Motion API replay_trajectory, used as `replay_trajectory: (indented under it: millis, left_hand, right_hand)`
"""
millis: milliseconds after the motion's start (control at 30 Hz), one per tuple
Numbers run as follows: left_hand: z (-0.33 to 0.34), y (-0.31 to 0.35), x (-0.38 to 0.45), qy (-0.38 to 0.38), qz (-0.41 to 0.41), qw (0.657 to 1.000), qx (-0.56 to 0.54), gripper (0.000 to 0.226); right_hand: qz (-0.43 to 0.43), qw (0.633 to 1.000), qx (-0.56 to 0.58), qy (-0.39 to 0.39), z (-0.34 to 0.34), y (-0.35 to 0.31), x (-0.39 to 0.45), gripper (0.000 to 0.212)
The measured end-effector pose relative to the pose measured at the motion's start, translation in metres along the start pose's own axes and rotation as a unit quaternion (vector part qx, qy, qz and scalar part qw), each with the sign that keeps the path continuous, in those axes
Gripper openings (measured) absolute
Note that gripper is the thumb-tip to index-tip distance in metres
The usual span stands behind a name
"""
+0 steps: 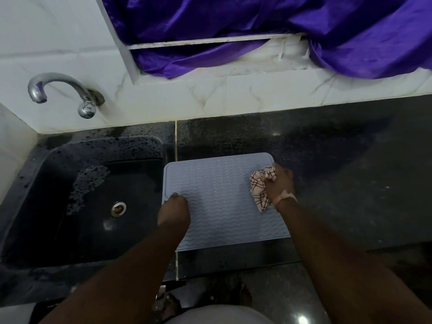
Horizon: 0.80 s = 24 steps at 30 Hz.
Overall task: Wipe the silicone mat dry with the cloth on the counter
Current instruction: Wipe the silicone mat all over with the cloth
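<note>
- Writing or labels: none can be read on anything here.
- Sink (pixel 46 174) on the left is dark and wet, with water spots on its walls, a patch of water on its floor and a round metal drain (pixel 118 208) in the bottom.
- A shiny metal tap (pixel 58 88) sticks out of the white wall (pixel 210 99) above the sink.
- The silicone mat (pixel 219 202) is pale blue with wavy lines. It lies flat on the dark counter (pixel 339 160), just right of the sink, and its left edge hangs a little over the sink.
- The right hand (pixel 279 183) has its fingers curled tight around a bunched pink cloth (pixel 260 189) with dark lines. The cloth is pressed on the right side of the mat.
- The left hand (pixel 174 210) presses on the left side of the mat, near its edge. Its fingers look bent down, but I cannot tell how they lie.
- A pale band (pixel 284 198) goes around the right wrist.
- Shiny purple fabric (pixel 257 24) hangs at the far side, above the wall.
</note>
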<state>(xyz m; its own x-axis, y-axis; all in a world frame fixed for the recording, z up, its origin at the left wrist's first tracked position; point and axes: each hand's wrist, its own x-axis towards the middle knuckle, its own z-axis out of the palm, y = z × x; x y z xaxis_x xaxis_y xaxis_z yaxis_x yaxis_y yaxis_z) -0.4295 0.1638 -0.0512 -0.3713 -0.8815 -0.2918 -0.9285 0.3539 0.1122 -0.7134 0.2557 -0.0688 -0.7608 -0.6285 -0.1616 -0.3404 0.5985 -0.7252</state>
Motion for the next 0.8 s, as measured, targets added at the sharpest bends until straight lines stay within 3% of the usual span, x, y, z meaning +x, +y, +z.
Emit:
replay_trajectory:
  millis: [67, 100, 200, 267, 367, 533, 800]
  left_hand:
    - [0.000, 0.000, 0.000, 0.005, 0.003, 1.000, -0.003, 0.027]
    - [0.000, -0.001, 0.000, 0.006, 0.005, 1.000, -0.006, 0.028]
    - [-0.001, -0.001, -0.001, 0.003, 0.007, 1.000, -0.006, 0.028]
    - [-0.002, -0.001, -0.001, 0.004, 0.007, 1.000, -0.007, 0.028]
    - [-0.002, -0.003, -0.002, 0.002, 0.012, 1.000, -0.015, 0.030]
    - [0.002, -0.016, -0.004, 0.007, 0.030, 0.999, 0.011, 0.041]
    - [0.004, -0.029, 0.001, -0.014, 0.044, 0.997, -0.056, 0.056]
  right_hand:
    - [-0.026, 0.993, -0.104, 0.059, 0.001, -0.003, -0.003, 0.056]
    - [-0.041, 0.986, -0.147, 0.068, 0.002, -0.006, -0.006, 0.051]
    - [-0.085, 0.967, -0.237, 0.032, 0.014, -0.014, -0.018, 0.034]
    - [-0.090, 0.960, -0.265, 0.001, 0.026, -0.010, -0.032, 0.053]
    - [-0.076, 0.969, -0.234, -0.032, 0.028, 0.000, -0.039, 0.069]
    - [-0.105, 0.982, -0.146, 0.059, 0.027, -0.005, -0.028, 0.029]
    - [-0.125, 0.984, -0.128, 0.004, 0.064, -0.041, -0.048, 0.022]
